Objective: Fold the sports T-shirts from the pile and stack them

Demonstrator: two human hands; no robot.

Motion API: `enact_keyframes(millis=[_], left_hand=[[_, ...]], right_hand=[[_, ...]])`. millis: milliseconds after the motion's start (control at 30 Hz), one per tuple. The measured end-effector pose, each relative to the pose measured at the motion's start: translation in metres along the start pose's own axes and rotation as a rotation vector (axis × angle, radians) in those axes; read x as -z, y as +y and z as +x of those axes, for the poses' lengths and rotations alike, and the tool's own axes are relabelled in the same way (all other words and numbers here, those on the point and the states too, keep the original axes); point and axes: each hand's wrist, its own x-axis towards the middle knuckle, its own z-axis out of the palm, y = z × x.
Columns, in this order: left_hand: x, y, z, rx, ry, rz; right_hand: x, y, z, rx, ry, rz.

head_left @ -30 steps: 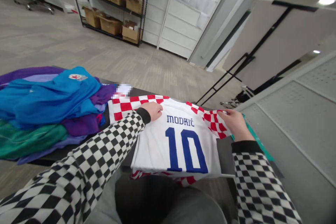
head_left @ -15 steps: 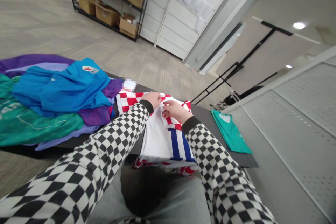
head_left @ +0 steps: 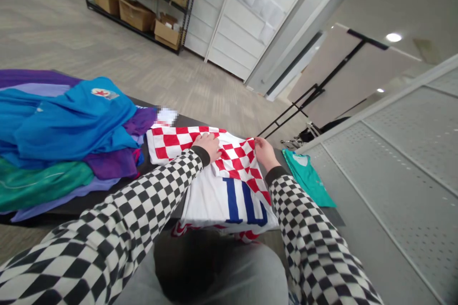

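A white shirt with red-and-white checks and blue digits lies on a dark table, its lower edge hanging over the front. My left hand rests on the checked part near the middle, fingers spread on the cloth. At the shirt's right far edge, my right hand pinches the checked cloth between thumb and fingers. The checked sleeve on the right lies folded over the white back, partly above the digits.
Left on the table is a heap of blue, green and purple shirts. A folded teal shirt lies at the right, beside a grey perforated panel. Beyond stand a shelf with cardboard boxes and a whiteboard stand.
My right hand has moved right, from the middle to the shirt's edge, and the checked cloth there is spread wider. My left hand has flattened on the cloth. The view has shifted slightly.
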Motion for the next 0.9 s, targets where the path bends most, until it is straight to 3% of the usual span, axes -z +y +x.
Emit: enact_keyframes(millis=[167, 367, 567, 633, 700, 767, 833, 900], left_hand=[[0.004, 0.0, 0.006, 0.036, 0.039, -0.049], [0.012, -0.006, 0.011, 0.19, -0.036, -0.281], [0.02, -0.015, 0.006, 0.248, -0.209, -0.006], [0.025, -0.007, 0.002, 0.268, -0.138, 0.032], [0.024, 0.009, -0.005, 0.184, 0.012, 0.031], [0.016, 0.028, -0.013, -0.026, 0.069, -0.003], [0.001, 0.044, -0.022, -0.24, -0.037, -0.026], [-0.017, 0.05, -0.028, -0.325, -0.201, -0.003]], right_hand=[[-0.02, 0.028, -0.001, 0.018, -0.109, -0.126], [-0.034, 0.033, -0.008, -0.047, -0.081, -0.193], [-0.031, 0.031, -0.009, -0.049, -0.047, -0.109], [-0.032, 0.03, -0.008, -0.056, -0.066, -0.133], [-0.032, 0.03, -0.008, -0.055, -0.086, -0.153], [-0.033, 0.029, -0.007, -0.046, -0.091, -0.167], [-0.033, 0.029, -0.008, -0.033, -0.089, -0.184], [-0.034, 0.029, -0.009, -0.019, -0.082, -0.201]])
